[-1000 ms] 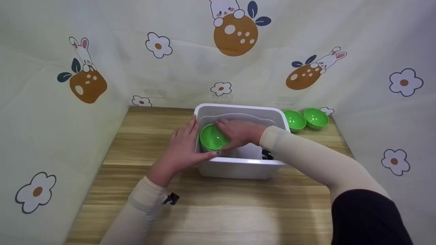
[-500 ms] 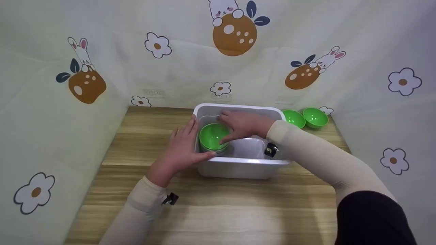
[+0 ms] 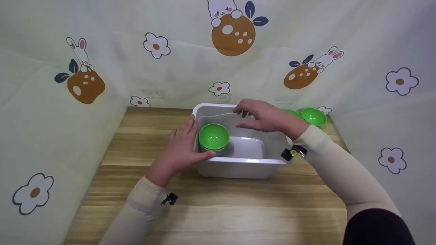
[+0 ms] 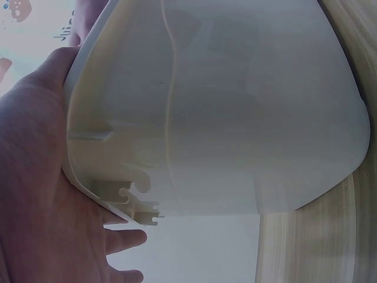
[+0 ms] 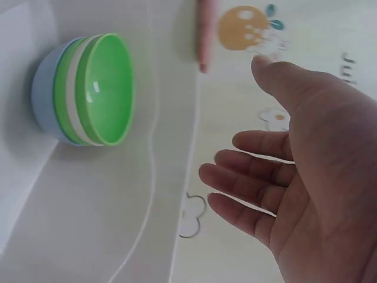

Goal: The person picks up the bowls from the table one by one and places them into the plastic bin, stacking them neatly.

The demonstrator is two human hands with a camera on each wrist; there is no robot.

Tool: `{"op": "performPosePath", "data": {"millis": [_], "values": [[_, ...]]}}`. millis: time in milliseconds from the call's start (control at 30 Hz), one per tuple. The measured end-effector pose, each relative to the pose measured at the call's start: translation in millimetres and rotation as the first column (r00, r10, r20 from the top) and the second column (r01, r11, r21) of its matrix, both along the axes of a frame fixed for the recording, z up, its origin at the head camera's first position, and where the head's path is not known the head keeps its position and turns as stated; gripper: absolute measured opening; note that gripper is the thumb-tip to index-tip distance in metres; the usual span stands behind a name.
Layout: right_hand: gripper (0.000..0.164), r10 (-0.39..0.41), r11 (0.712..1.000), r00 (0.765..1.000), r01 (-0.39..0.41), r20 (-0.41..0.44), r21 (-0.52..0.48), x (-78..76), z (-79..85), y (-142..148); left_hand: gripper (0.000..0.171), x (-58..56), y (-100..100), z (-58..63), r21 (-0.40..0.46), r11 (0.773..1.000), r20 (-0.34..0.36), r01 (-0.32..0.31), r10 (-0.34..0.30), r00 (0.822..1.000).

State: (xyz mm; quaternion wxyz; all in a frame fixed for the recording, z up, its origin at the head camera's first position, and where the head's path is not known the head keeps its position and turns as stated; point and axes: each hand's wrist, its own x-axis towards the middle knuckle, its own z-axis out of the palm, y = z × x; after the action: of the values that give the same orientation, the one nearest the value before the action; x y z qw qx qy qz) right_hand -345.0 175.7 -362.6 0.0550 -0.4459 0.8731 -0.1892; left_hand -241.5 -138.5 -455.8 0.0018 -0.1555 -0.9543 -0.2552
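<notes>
Inside the white plastic bin (image 3: 238, 161), at its left end, stands a stack of nested bowls (image 5: 82, 91). A green bowl (image 3: 214, 136) is on top, with white, green and pale blue ones below it in the right wrist view. My left hand (image 3: 182, 149) rests on the bin's left front corner, thumb along the rim and fingers stretched up the left side. Above the bin's back right part, my right hand (image 3: 267, 115) holds nothing; its fingers are loosely bent and apart from the bowls. The left wrist view shows the left hand (image 4: 47, 171) against the bin's outer wall (image 4: 235, 118).
Two more green bowls stand at the table's back right corner: one (image 3: 314, 116) in plain sight, the other (image 3: 293, 113) partly behind the right wrist. The bin sits on a wood-grain table (image 3: 238, 211). A printed cloth (image 3: 184, 75) hangs behind and at both sides.
My right hand has let go of the top green bowl and moved up and right, out of the bin. The stack stays in place, and the left hand keeps still on the corner.
</notes>
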Motion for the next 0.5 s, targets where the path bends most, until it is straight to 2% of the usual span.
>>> {"op": "performPosePath", "data": {"millis": [200, 333, 500], "values": [[0.037, -0.051, 0.982, 0.999, 0.048, -0.008, -0.184, 18.0, -2.2, 41.7, 0.141, -0.3, -0.1, -1.4, 0.009, 1.000, -0.013, 0.005, -0.005, 1.000], [0.034, -0.079, 0.958, 0.996, 0.067, -0.032, -0.280, 28.3, -11.1, 66.4, 0.142, -0.1, 0.2, -0.8, 0.012, 1.000, -0.013, 0.002, -0.002, 1.000], [0.029, -0.165, 0.919, 0.986, 0.150, -0.011, -0.364, 41.8, -23.0, 90.9, 0.143, 0.7, 0.3, -1.4, 0.014, 1.000, -0.030, 0.001, -0.001, 1.000]]}}
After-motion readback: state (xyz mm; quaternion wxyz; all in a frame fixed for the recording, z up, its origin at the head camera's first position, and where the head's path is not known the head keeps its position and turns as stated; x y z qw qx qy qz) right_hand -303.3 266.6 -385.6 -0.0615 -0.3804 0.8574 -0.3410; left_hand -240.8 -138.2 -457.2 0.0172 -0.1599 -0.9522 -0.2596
